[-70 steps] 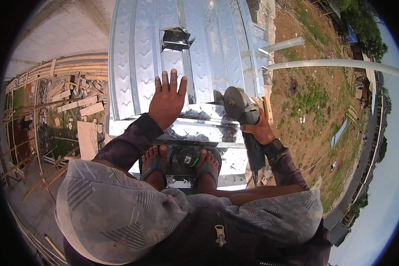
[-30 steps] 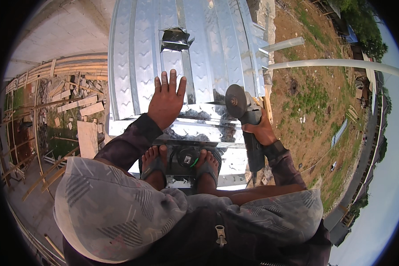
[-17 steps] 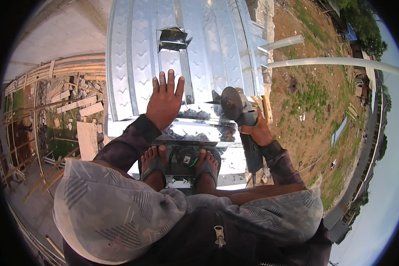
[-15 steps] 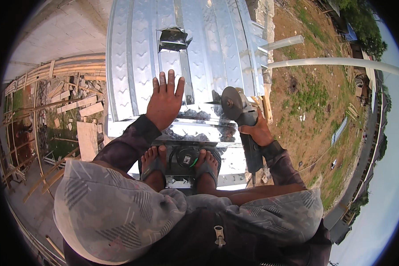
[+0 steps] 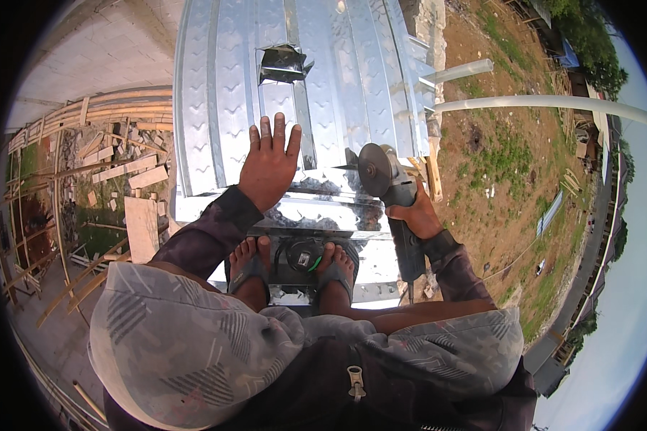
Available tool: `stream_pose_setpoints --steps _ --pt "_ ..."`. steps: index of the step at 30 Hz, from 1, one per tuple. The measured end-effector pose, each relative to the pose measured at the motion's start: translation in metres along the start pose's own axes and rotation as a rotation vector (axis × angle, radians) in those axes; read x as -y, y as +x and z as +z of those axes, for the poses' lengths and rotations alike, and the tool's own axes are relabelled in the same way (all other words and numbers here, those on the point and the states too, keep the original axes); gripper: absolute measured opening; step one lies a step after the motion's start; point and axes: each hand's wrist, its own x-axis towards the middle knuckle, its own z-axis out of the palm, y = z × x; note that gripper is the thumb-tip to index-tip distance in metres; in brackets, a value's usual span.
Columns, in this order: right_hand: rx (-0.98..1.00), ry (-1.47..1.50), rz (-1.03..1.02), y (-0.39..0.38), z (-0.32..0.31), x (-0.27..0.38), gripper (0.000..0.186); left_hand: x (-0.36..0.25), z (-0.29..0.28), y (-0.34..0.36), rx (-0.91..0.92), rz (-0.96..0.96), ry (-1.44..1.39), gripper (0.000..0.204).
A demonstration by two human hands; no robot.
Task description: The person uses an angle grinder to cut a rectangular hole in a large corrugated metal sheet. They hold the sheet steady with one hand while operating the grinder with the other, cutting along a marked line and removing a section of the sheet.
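My left hand (image 5: 269,165) rests palm down, fingers spread, on the silver ribbed metal sheet (image 5: 230,72). My right hand (image 5: 418,212) is closed round the dark body of an angle grinder (image 5: 407,248). Its cutting disc (image 5: 374,170) is near the sheet's lower edge, right of my left hand; I cannot tell whether it touches the metal. A square cutout with bent, torn edges (image 5: 284,65) is higher up the sheet. Between my sandaled feet (image 5: 331,273) lies a round black object with a green part (image 5: 302,255), too small to identify.
To the left, far below, are bamboo scaffolding (image 5: 108,103), wooden boards (image 5: 142,223) and a block wall (image 5: 108,50). To the right, white pipes (image 5: 525,102) stick out over dirt and grass (image 5: 496,187), with a road (image 5: 575,294) and trees (image 5: 589,50) beyond.
The grinder's disc has shifted slightly left and down since about one second ago, still held in my right hand. My left hand has stayed in place on the sheet.
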Motion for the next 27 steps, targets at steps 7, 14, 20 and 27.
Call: stream_pose_setpoints --steps 7,14,20,27 --pt "0.041 0.022 -0.053 0.01 -0.004 -0.014 0.096 0.001 -0.001 0.001 -0.003 0.007 0.016 0.055" --pt "0.048 0.046 -0.048 0.009 -0.002 -0.007 0.095 0.0 -0.003 0.001 0.004 0.005 0.032 0.054" --pt "0.031 0.069 -0.048 0.008 0.0 -0.007 0.095 0.0 -0.004 0.002 0.017 0.003 0.02 0.056" --pt "0.003 0.091 -0.063 0.004 -0.003 0.002 0.091 0.001 -0.003 0.0 0.018 -0.007 -0.033 0.061"
